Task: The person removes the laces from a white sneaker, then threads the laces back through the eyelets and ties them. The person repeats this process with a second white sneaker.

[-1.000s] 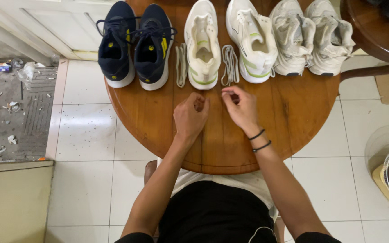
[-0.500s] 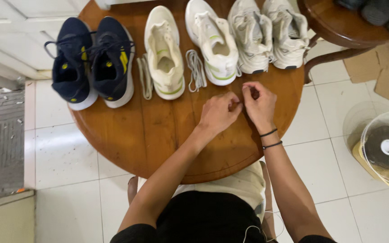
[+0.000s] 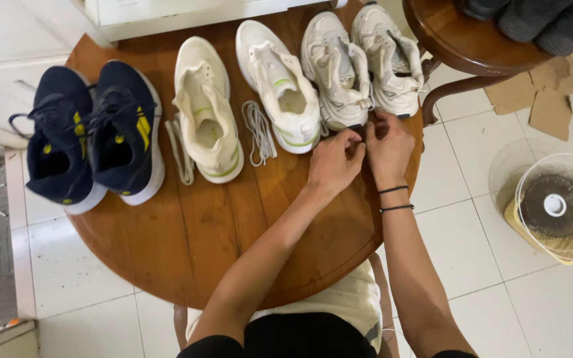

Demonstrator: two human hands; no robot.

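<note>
The left hand (image 3: 334,161) and right hand (image 3: 388,147) are meeting, fingers curled, at the heels of the grey-white sneaker pair (image 3: 363,59) on the round wooden surface (image 3: 187,245); whether they are pinching anything cannot be told. These sneakers are lying lengthwise, toes pointing away. Loose laces (image 3: 258,131) are lying between two cream sneakers (image 3: 243,99), both open and unlaced. Navy sneakers (image 3: 91,136) are sitting at the far left.

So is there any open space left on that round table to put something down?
Yes: the near half of the round table, below the navy shoes and cream shoes, left of the left hand. The far edge is crowded with shoes, loose laces and both hands.
</note>
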